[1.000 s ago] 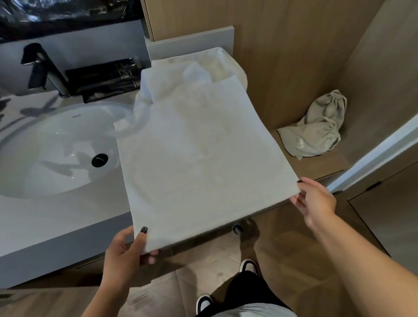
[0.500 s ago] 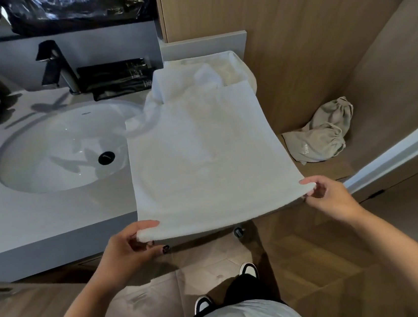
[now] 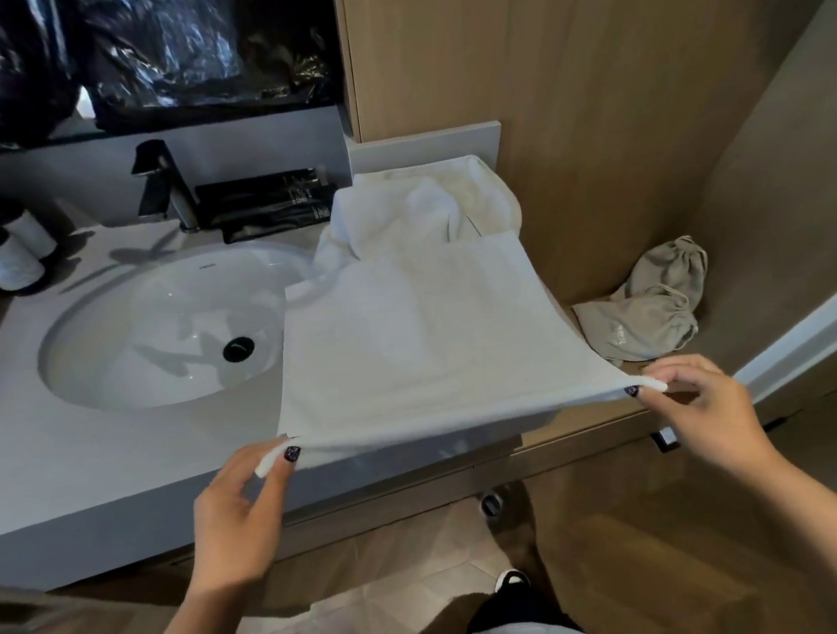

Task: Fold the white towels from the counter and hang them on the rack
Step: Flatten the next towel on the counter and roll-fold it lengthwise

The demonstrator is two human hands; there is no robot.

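A white towel [image 3: 424, 342] lies stretched over the right end of the grey counter [image 3: 60, 468], its far edge resting on a crumpled white towel [image 3: 420, 208] at the back. My left hand [image 3: 240, 511] pinches the near left corner just above the counter's front edge. My right hand [image 3: 694, 406] pinches the near right corner, out past the counter's end. The near edge is pulled taut between them. No rack is in view.
A round white sink [image 3: 170, 332] with a black faucet [image 3: 162, 186] lies left of the towel. Two dark bottles [image 3: 1, 247] stand at the far left. A grey-green cloth bag [image 3: 648, 308] lies on the wooden ledge at right. Wood panels rise behind.
Both hands have carried the towel's near edge up and forward, from below the counter's front edge to above it. The view has tilted up a little.
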